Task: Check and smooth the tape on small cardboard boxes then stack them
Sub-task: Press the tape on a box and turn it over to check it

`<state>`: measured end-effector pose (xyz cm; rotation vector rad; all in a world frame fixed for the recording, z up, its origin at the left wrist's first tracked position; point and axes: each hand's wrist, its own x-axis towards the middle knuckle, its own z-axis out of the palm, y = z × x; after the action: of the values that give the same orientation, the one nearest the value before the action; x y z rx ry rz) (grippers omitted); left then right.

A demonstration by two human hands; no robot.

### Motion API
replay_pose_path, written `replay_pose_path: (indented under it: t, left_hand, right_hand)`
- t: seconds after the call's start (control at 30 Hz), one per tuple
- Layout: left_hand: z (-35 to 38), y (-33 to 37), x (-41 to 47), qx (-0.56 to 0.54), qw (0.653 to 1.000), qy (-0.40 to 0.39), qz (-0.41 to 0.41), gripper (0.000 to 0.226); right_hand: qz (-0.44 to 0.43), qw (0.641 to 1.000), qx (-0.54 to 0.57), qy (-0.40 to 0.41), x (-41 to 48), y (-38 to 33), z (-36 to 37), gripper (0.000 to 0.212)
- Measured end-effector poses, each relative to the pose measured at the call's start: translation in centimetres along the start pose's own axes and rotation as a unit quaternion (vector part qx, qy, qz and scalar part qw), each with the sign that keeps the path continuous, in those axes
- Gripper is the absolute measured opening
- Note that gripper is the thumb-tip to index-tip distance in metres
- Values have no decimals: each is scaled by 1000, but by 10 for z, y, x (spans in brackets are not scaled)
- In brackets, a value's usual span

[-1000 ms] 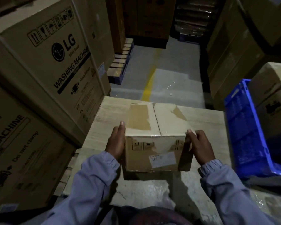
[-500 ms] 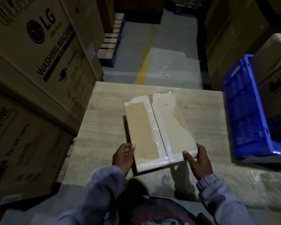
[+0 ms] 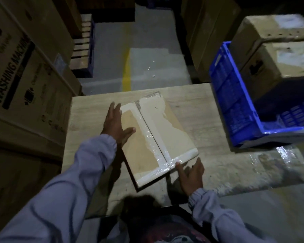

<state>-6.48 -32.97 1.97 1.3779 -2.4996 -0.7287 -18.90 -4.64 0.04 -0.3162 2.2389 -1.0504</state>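
A small cardboard box lies on the pale wooden table, its top flaps sealed by a clear tape strip along the middle seam. My left hand lies flat with straight fingers on the box's left side, thumb spread toward the seam. My right hand is at the box's near edge, thumb pressing the tape end at the corner and the other fingers against the near face.
A blue plastic crate sits at the table's right with cardboard boxes in and behind it. Large washing machine cartons wall off the left. A wooden pallet and a yellow floor line lie beyond the table.
The box has been laid flat on the table. My left hand moved from the near left corner up onto the top left side, flat. My right hand stayed at the near edge.
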Motion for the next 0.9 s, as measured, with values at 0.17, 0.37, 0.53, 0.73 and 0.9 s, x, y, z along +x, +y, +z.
replay_pose_path:
  t: [0.17,0.37,0.53,0.73,0.9]
  left_hand:
    - [7,-2,50,103,988,-89,68,99]
    - [5,-3,35,124,986,-42,106,76]
    - [-2,-13,2,165,986,-29,15,85]
    - [-22,-26,-48,144,976,-115,-115,101]
    - [-20,-37,-85,78,980,-115,-139,84]
  right_hand:
    - [-16,989,-33,-146,-25,0,14,43]
    - [-14,986,-36,-162,-26,3,12,47]
    - [-11,989,12,-150,-16,-4,6,67]
    - [-70,988,-16,-140,18,-11,-18,89]
    - [-79,986,-67,-128,22,-47,-34,61]
